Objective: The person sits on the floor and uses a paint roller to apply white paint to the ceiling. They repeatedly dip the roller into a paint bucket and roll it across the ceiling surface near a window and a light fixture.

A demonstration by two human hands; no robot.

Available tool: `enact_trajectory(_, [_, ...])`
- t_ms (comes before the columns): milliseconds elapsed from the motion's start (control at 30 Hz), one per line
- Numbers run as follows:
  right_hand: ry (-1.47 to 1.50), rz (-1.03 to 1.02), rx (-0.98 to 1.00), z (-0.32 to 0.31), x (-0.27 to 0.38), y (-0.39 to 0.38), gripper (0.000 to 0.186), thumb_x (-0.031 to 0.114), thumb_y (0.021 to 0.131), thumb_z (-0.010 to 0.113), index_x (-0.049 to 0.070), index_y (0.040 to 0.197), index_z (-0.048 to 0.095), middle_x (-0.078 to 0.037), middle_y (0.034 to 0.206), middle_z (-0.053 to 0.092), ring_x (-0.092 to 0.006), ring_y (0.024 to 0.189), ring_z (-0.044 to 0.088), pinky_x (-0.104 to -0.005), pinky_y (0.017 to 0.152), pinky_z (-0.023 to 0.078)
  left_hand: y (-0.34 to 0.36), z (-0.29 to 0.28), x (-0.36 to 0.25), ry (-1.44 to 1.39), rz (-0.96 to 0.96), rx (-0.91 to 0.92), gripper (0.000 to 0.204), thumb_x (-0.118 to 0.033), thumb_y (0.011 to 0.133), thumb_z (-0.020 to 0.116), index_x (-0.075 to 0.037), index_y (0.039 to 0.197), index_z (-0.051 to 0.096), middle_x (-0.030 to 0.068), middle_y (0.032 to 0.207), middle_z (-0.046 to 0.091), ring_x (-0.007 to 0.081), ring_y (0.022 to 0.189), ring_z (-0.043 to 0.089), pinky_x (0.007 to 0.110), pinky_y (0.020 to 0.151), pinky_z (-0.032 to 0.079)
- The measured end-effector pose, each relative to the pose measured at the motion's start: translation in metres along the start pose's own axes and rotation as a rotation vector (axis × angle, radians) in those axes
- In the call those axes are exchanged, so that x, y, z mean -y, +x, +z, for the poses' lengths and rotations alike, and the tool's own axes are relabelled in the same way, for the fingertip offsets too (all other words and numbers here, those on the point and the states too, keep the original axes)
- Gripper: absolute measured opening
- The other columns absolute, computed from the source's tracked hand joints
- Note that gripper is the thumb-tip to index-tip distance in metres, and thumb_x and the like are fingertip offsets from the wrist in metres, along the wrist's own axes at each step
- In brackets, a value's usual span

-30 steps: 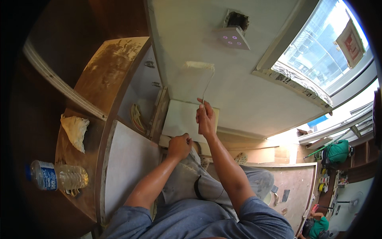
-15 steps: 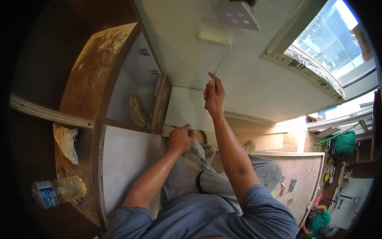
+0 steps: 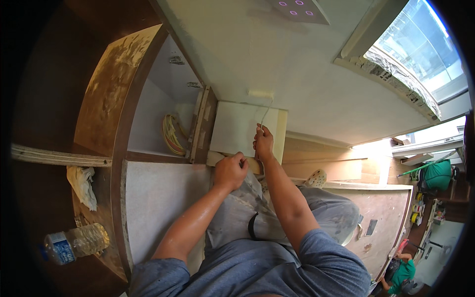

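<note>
Small paint roller with a slim cream sleeve, set crosswise and low against a smooth, pale wall, thin wire frame bending down from the sleeve's right end into the right hand.

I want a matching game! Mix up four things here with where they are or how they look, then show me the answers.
Things:
1. paint roller
2. coiled wires
3. plastic bottle
4. switch panel

Clues:
A. inside the open cabinet
B. glowing purple marks
C. held in the right hand
D. blue label

Pairs: 1-C, 2-A, 3-D, 4-B
</note>
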State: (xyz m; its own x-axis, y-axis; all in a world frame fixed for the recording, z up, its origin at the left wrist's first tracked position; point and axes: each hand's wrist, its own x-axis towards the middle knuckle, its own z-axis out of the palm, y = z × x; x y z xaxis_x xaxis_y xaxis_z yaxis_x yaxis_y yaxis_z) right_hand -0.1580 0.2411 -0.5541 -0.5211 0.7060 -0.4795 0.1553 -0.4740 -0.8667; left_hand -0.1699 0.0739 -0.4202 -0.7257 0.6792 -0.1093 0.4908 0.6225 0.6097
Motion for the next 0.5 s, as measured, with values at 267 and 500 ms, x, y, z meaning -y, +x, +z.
enact_trajectory(267, [0.132,0.282,0.036,-0.006,-0.008,0.043,0.018,0.023,0.107,0.059,0.005,0.11,0.06,-0.006,0.077,0.056,-0.0168,0.056,0.052,-0.0325,0.048,0.045,0.0,-0.003,-0.006,0.029,-0.027,0.046,0.023,-0.03,0.095,0.067,-0.008,0.088,0.069,0.0153,0.074,0.07,0.0399,0.075,0.07,0.051,0.072,0.054])
enact_trajectory(500, [0.105,0.213,0.029,-0.011,0.014,0.041,0.024,0.019,0.108,0.052,0.001,0.123,0.059,-0.008,0.082,0.058,-0.0165,0.057,0.053,-0.0324,0.048,0.046,0.002,-0.001,-0.007,0.03,-0.011,0.035,0.026,-0.032,0.095,0.068,-0.007,0.088,0.069,0.0159,0.069,0.068,0.0403,0.071,0.068,0.051,0.07,0.053])
